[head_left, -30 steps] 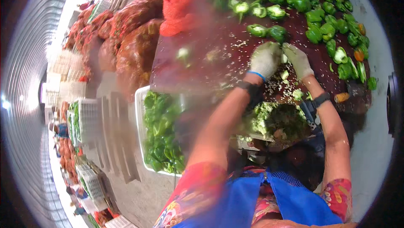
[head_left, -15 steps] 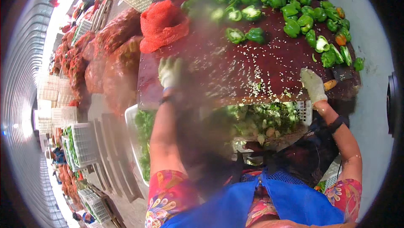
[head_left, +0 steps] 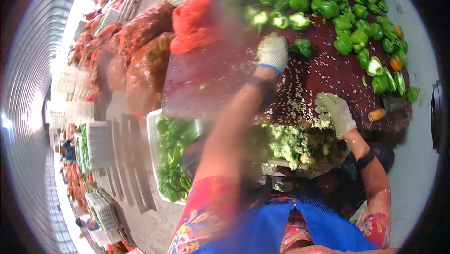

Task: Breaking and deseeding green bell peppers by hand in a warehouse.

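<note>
My left hand (head_left: 273, 53), in a pale knit glove with a blue cuff edge, is over the dark red tabletop (head_left: 187, 83). Its fingers curl down and what lies under them is hidden. Just right of it is a green bell pepper piece (head_left: 302, 48); cut pepper halves (head_left: 280, 20) lie just beyond. Gloved too, my right hand (head_left: 333, 112) hovers at the table's near edge among scattered white seeds, fingers spread and holding nothing. A knife's wooden handle (head_left: 376, 115) rests to its right, beside a dark blade (head_left: 393, 101).
Many green peppers (head_left: 344, 8) cover the far right of the table. A red mesh bag (head_left: 194, 26) lies at the far left. Below the near edge are a white bin of peppers (head_left: 171, 160) and a container of pepper scraps (head_left: 295, 144). Filled sacks (head_left: 149, 73) stand left.
My left hand has swung right and forward from the left part of the table to where a pepper half lay. My right hand has moved slightly left and nearer, fingers spreading. The view has shifted.
</note>
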{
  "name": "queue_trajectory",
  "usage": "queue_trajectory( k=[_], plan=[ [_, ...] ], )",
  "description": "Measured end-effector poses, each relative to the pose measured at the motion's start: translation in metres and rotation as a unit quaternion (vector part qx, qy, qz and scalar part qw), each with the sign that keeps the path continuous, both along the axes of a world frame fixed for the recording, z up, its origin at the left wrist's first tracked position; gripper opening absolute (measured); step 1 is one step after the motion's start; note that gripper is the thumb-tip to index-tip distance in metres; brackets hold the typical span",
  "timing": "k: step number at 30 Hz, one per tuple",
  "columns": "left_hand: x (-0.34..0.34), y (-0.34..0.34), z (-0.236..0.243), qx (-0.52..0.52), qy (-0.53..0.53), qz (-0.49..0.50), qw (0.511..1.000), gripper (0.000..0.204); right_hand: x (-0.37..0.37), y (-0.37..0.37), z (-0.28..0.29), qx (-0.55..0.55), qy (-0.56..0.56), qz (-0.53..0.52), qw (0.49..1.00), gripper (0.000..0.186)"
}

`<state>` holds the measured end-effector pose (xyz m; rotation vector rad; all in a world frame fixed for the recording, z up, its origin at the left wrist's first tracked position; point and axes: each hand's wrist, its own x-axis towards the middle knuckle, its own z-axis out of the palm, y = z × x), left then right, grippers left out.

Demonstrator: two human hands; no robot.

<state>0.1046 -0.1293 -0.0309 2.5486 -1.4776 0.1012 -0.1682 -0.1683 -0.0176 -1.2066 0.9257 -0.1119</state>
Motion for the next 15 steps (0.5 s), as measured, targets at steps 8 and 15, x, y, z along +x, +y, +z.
queue_trajectory(
  k=[8,15],
  plan=[
    [0.031,-0.010,-0.034,0.004,0.098,0.020,0.995,0.025,0.004,-0.002,0.017,-0.004,-0.035,0.027,0.999,0.037],
    [0.043,0.014,-0.057,-0.087,0.128,-0.062,0.986,0.024,0.017,-0.005,0.014,0.000,-0.082,0.004,0.997,0.038]
  ],
)
